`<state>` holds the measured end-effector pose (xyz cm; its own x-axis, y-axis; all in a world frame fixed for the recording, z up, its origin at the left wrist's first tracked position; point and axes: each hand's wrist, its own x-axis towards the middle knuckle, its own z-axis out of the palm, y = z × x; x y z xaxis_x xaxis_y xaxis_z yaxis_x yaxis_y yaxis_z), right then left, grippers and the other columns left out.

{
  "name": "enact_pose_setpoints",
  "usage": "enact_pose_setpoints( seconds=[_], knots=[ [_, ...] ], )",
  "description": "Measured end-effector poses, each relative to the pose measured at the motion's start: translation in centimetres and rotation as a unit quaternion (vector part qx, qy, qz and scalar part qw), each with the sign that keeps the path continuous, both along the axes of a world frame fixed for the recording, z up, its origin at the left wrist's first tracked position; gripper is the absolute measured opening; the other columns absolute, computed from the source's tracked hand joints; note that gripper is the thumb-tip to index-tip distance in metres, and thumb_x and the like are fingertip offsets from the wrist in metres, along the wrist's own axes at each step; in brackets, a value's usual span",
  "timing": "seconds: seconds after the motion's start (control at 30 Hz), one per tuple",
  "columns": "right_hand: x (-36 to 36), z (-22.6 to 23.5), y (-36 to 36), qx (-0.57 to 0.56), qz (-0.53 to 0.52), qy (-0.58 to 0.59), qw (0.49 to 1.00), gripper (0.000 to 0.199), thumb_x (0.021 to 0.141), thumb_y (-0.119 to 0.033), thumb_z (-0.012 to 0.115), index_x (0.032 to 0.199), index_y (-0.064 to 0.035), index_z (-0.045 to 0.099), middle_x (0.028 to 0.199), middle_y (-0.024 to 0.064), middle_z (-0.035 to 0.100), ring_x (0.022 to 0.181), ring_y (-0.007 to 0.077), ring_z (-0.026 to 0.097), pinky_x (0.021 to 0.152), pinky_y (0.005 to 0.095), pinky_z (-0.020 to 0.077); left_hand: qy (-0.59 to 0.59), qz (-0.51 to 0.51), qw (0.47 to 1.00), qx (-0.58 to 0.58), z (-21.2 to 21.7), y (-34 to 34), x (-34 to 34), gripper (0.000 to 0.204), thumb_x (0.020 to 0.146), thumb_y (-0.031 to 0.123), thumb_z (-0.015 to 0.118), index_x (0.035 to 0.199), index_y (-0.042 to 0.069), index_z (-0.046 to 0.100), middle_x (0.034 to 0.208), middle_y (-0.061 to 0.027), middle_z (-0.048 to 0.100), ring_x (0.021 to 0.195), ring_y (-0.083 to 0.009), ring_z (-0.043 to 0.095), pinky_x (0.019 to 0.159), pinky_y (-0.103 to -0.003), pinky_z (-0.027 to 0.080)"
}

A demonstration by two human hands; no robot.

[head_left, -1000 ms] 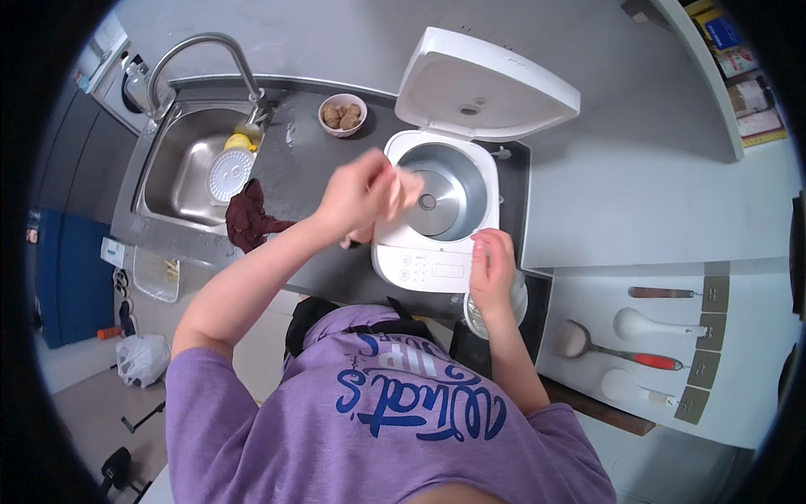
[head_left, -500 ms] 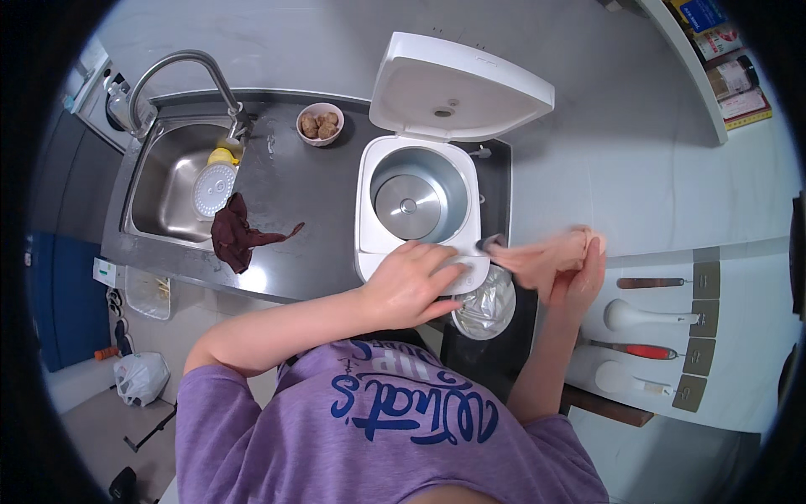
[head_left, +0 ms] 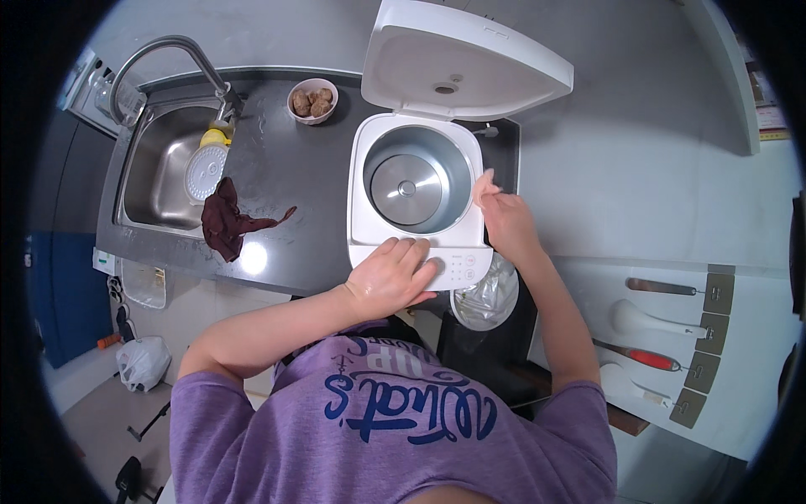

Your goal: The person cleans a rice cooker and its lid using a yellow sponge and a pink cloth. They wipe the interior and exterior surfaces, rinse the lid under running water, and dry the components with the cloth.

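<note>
A white rice cooker point(head_left: 358, 210) stands on the counter, its lid point(head_left: 478, 71) raised at the back. Inside, the metal heating plate point(head_left: 405, 190) shows at the bottom. My left hand point(head_left: 390, 273) rests on the left part of the cooker's front panel, fingers laid over it and somewhat apart. In my right hand point(head_left: 510, 223) is a pale pink cloth point(head_left: 484, 186), pinched against the cooker's right outer side near the rim. Most of that cloth is hidden by the hand and the cooker.
A small bowl point(head_left: 313, 119) of brown lumps stands at the back left. Farther left are a steel sink point(head_left: 143, 202) with a faucet point(head_left: 189, 46) and a dark red cloth point(head_left: 222, 223) over its edge. A plastic-lined bin point(head_left: 487, 298) sits in front of the cooker; utensils hang at right.
My right hand has moved left and forward with the pink cloth, from beside the wall to the cooker's right side. My left hand stays on the front panel, slightly farther left.
</note>
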<state>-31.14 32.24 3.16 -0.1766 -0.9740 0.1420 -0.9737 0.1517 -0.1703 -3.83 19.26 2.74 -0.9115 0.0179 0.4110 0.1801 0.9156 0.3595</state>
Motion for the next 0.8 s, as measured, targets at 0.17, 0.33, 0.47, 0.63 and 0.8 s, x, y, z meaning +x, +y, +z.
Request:
enact_pose_setpoints(
  seconds=[0.17,0.33,0.47,0.63,0.8],
  knots=[
    [1.1,1.3,0.1,-0.071,-0.013,-0.024,0.997,0.010,0.085,-0.005,0.063,0.094,-0.0015,0.064,0.090,0.0125,0.067,0.092,0.0340,0.064,0.079,0.0458,0.0515,0.014,0.011,1.000,0.001,0.0,0.0,-0.1,0.046,0.082,0.039,0.075,0.104,0.002,0.057,0.120,-0.0209,0.059,0.104,-0.0334,0.060,0.087,-0.039,0.050],
    [1.4,1.9,-0.7,0.000,0.062,-0.057,0.996,0.014,0.086,-0.005,0.064,0.100,-0.0016,0.066,0.099,0.0160,0.068,0.096,0.0361,0.065,0.082,0.0449,0.0532,0.023,0.011,1.000,0.011,-0.1,-0.1,-0.2,0.043,0.081,0.036,0.076,0.101,0.002,0.057,0.120,-0.0215,0.059,0.102,-0.0338,0.061,0.085,-0.040,0.051],
    [1.8,3.1,0.1,0.098,0.049,-0.167,0.980,0.016,0.089,-0.004,0.062,0.103,0.0000,0.067,0.101,0.0182,0.068,0.094,0.0385,0.064,0.084,0.0444,0.0533,0.050,0.004,0.999,0.004,-0.4,-0.2,-0.2,0.040,0.081,0.035,0.076,0.095,0.003,0.056,0.118,-0.0207,0.059,0.103,-0.0340,0.062,0.087,-0.043,0.052],
    [3.3,3.7,-0.7,0.181,0.082,-0.285,0.938,0.020,0.092,-0.004,0.059,0.109,0.0009,0.067,0.102,0.0199,0.067,0.094,0.0389,0.065,0.087,0.0434,0.0522,0.108,-0.014,0.994,-0.031,-1.0,-0.1,0.0,0.032,0.080,0.033,0.075,0.086,0.008,0.056,0.106,-0.0129,0.062,0.104,-0.0294,0.063,0.095,-0.047,0.052],
    [6.0,3.4,-2.9,0.146,0.133,-0.306,0.931,0.022,0.095,-0.007,0.054,0.112,0.0014,0.066,0.107,0.0210,0.068,0.100,0.0382,0.065,0.090,0.0420,0.0509,0.111,-0.002,0.992,-0.063,-1.6,0.1,0.2,0.028,0.081,0.033,0.072,0.080,0.010,0.057,0.096,-0.0081,0.061,0.102,-0.0253,0.063,0.098,-0.047,0.052]
  ],
)
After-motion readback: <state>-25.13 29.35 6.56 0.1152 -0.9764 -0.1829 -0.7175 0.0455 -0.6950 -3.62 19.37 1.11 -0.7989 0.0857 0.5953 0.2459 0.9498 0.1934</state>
